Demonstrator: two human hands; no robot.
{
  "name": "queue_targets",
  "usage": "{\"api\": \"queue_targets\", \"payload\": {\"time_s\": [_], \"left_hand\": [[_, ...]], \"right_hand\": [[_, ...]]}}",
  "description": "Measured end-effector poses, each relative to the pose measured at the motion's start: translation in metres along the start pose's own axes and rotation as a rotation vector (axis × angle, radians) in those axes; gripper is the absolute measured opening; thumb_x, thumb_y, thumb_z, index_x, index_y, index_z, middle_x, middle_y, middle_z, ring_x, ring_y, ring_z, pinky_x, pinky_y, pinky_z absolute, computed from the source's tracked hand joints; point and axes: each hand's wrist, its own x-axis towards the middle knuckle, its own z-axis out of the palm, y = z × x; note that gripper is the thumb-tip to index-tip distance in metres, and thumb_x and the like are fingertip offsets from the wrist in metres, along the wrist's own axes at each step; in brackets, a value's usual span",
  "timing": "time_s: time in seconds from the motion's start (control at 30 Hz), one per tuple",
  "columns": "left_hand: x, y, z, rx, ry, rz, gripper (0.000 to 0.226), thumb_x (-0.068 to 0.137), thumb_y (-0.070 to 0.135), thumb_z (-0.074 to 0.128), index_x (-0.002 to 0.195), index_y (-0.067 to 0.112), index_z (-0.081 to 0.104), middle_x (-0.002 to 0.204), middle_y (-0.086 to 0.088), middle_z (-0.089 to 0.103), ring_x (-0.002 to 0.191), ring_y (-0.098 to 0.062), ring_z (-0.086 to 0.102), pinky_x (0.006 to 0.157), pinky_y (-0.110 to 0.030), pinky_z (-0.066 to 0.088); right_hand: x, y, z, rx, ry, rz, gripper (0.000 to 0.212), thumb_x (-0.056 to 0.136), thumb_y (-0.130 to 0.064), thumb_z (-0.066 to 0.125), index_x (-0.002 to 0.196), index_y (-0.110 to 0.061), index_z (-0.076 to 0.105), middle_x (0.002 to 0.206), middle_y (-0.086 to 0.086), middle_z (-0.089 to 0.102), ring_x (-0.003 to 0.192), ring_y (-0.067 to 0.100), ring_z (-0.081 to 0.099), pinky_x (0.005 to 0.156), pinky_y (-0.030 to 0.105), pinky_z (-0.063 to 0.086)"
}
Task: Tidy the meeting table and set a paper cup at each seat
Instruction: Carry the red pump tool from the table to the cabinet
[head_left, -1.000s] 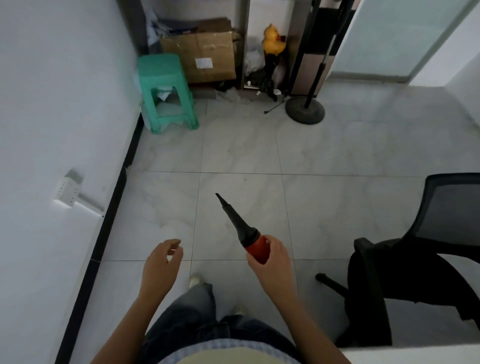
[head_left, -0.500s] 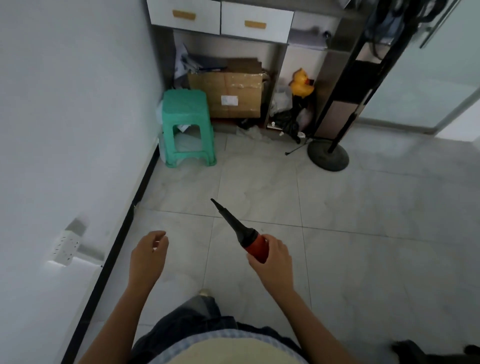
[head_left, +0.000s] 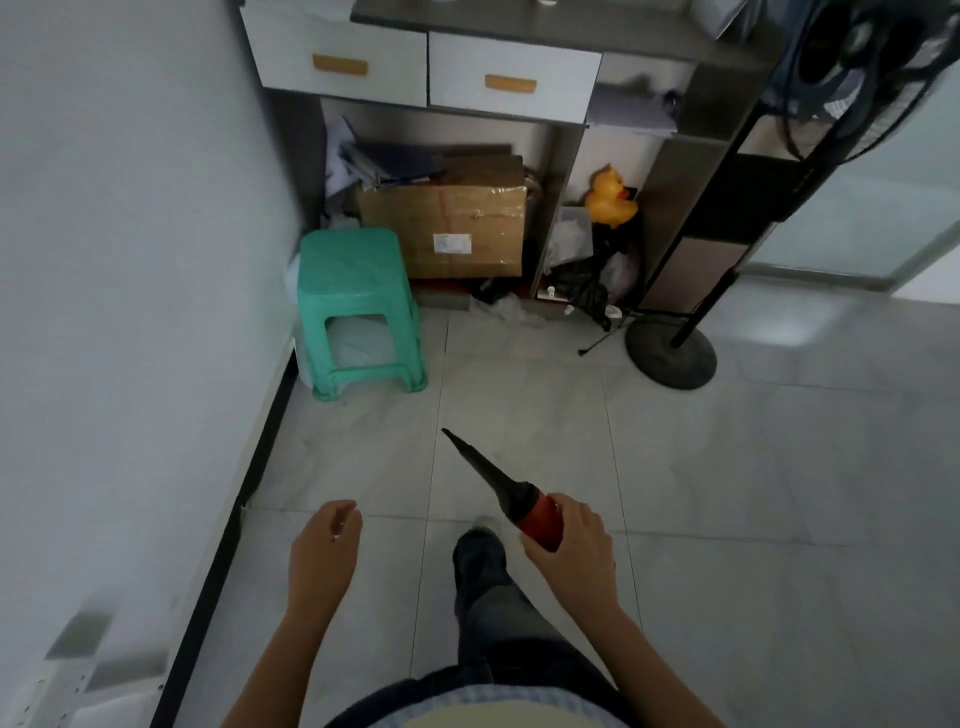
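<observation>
The pump (head_left: 511, 496), red-bodied with a long black nozzle, is in the right hand (head_left: 571, 545), whose fingers wrap its red end. The nozzle points ahead toward the cabinet (head_left: 467, 73), so it is probably clutter being carried off to storage. The left hand (head_left: 322, 551) hangs free, its fingers loosely curled and holding nothing. No table or paper cups are in view.

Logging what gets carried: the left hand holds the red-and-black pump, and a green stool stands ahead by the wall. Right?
Wrong hand: the head view shows the right hand gripping the red-and-black pump; the left hand holds nothing. The green stool does stand ahead by the wall.
</observation>
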Motion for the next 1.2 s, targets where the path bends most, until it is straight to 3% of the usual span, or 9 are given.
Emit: {"api": "queue_targets", "payload": {"time_s": [0.27, 0.37, 0.53, 0.73, 0.9, 1.03, 1.2], "left_hand": [[0.140, 0.125, 0.041, -0.036, 0.120, 0.062, 0.025, 0.091, 0.010, 0.048, 0.111, 0.000, 0.059, 0.108, -0.016, 0.062, 0.093, -0.019, 0.051, 0.083, -0.028, 0.036], [0.174, 0.155, 0.059, -0.010, 0.105, 0.083, 0.022, 0.090, 0.010, 0.050, 0.108, 0.001, 0.060, 0.100, -0.010, 0.062, 0.089, -0.018, 0.052, 0.078, -0.027, 0.037], [0.236, 0.158, 0.070, -0.012, 0.140, -0.048, 0.020, 0.090, 0.007, 0.051, 0.104, -0.002, 0.061, 0.102, -0.018, 0.064, 0.090, -0.024, 0.054, 0.079, -0.028, 0.035], [0.351, 0.181, 0.079, -0.014, 0.164, -0.168, 0.024, 0.091, 0.011, 0.046, 0.106, 0.000, 0.061, 0.100, -0.018, 0.063, 0.086, -0.025, 0.051, 0.076, -0.032, 0.035], [0.474, 0.251, 0.066, -0.045, 0.221, -0.036, 0.026, 0.091, 0.009, 0.046, 0.110, -0.003, 0.059, 0.109, -0.020, 0.062, 0.096, -0.032, 0.055, 0.084, -0.038, 0.038], [0.554, 0.301, 0.059, -0.074, 0.251, 0.025, 0.023, 0.090, 0.010, 0.049, 0.107, 0.000, 0.061, 0.103, -0.017, 0.064, 0.085, -0.022, 0.051, 0.081, -0.036, 0.039], [0.611, 0.333, 0.078, -0.048, 0.192, 0.059, 0.021, 0.090, 0.010, 0.049, 0.105, 0.001, 0.062, 0.104, -0.014, 0.064, 0.090, -0.021, 0.053, 0.080, -0.029, 0.035]], "right_hand": [[0.208, -0.049, -0.054, 0.044, 0.082, -0.136, 0.054, 0.076, -0.033, 0.069, 0.121, -0.013, 0.048, 0.112, 0.009, 0.056, 0.101, 0.023, 0.051, 0.091, 0.040, 0.044], [0.257, -0.064, -0.054, 0.018, 0.022, -0.148, 0.055, 0.077, -0.034, 0.067, 0.123, -0.014, 0.046, 0.114, 0.009, 0.055, 0.103, 0.024, 0.051, 0.092, 0.039, 0.043], [0.319, -0.075, -0.040, -0.009, -0.086, -0.164, 0.055, 0.078, -0.037, 0.065, 0.125, -0.016, 0.045, 0.115, 0.007, 0.055, 0.105, 0.022, 0.050, 0.093, 0.035, 0.042], [0.443, -0.111, -0.045, 0.014, 0.010, -0.138, 0.053, 0.077, -0.034, 0.067, 0.122, -0.014, 0.049, 0.114, 0.010, 0.056, 0.104, 0.024, 0.051, 0.092, 0.038, 0.043], [0.539, -0.160, -0.050, -0.038, 0.047, -0.180, 0.056, 0.074, -0.031, 0.071, 0.122, -0.012, 0.051, 0.117, 0.012, 0.057, 0.108, 0.029, 0.052, 0.093, 0.043, 0.043], [0.606, -0.202, -0.054, -0.039, 0.039, -0.176, 0.057, 0.076, -0.032, 0.069, 0.126, -0.014, 0.048, 0.121, 0.011, 0.054, 0.112, 0.027, 0.050, 0.097, 0.041, 0.041], [0.668, -0.229, -0.072, -0.033, 0.115, -0.195, 0.057, 0.072, -0.032, 0.073, 0.121, -0.013, 0.053, 0.112, 0.012, 0.059, 0.102, 0.028, 0.054, 0.088, 0.040, 0.045]]}}
